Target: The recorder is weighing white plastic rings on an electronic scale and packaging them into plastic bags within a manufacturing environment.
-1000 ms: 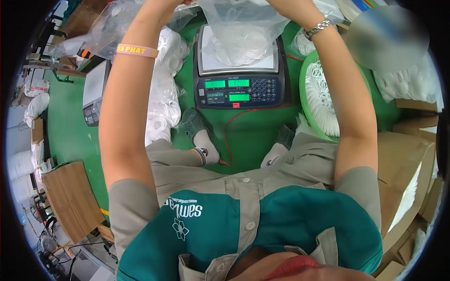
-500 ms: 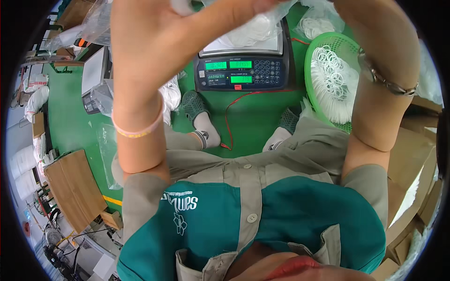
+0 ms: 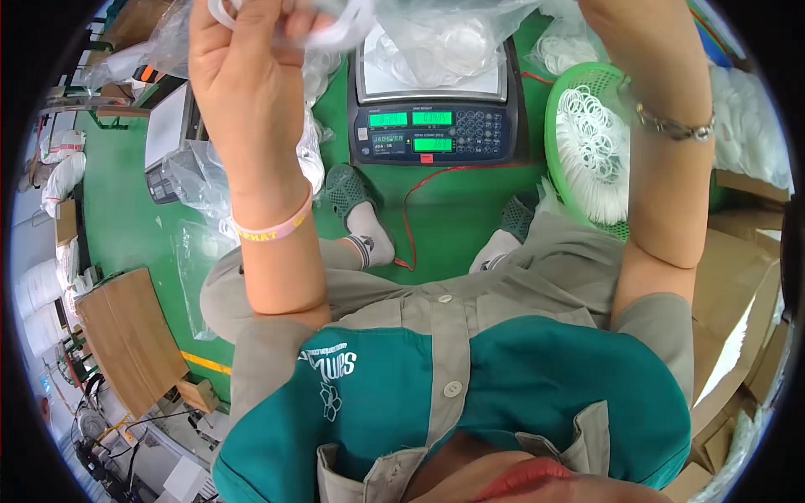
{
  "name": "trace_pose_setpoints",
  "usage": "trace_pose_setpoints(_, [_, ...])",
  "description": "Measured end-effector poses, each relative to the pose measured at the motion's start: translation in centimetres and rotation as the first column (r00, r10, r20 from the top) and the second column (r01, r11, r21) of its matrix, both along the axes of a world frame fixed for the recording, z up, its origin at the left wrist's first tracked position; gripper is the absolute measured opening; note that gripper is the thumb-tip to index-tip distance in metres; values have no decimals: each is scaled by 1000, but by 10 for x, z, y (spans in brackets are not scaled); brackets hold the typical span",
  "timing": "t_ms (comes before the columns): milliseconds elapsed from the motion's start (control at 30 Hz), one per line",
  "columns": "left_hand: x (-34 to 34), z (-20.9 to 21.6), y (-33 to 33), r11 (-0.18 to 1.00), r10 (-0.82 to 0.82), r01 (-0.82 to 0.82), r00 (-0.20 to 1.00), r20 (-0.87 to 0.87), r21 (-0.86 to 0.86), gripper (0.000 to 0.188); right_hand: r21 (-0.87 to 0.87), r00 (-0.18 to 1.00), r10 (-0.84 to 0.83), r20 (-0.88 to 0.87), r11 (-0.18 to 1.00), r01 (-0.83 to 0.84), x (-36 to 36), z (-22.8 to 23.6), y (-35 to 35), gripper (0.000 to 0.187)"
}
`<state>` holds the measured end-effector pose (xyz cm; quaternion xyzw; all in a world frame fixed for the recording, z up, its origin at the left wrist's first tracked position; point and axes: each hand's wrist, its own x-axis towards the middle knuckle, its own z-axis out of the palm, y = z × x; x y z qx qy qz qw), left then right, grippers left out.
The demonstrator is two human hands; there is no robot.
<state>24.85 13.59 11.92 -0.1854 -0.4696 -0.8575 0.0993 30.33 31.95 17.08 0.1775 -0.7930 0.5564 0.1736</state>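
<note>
My left hand (image 3: 251, 42), with a pink band at its wrist, is raised at the upper left. Its fingers are closed on several white rings (image 3: 335, 29), blurred by motion. My right hand (image 3: 616, 21) reaches past the top edge, so its fingers are hidden; a metal bracelet circles that wrist. Between my arms stands a digital counting scale (image 3: 436, 130) with lit green displays. On its pan lies a clear plastic bag (image 3: 457, 50) holding white rings, and its film stretches up between my hands. A green mesh basket (image 3: 558, 172) full of white rings sits beside my right forearm.
Another bag of rings (image 3: 563, 49) lies beyond the basket. Bagged white pieces (image 3: 312, 155) rest left of the scale. A red cord (image 3: 406, 214) crosses the green floor by my feet. A second scale (image 3: 168, 126) stands far left; cardboard boxes (image 3: 729, 268) are at right.
My left hand has turned and drawn away from the right one, and white rings now show in it. My right forearm has shifted slightly left. The scale's displays read differently.
</note>
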Motion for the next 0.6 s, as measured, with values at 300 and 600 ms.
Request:
trace_pose_setpoints(300, [-50,-213,20,178,-402,511,818,412,-841,31,885,891,-232,389,362,-292,-150,-105,43,28])
trace_pose_setpoints(600, [-48,-263,64,228,-278,557,824,494,-799,57,906,735,-532,422,289,-311,-174,-206,49,45])
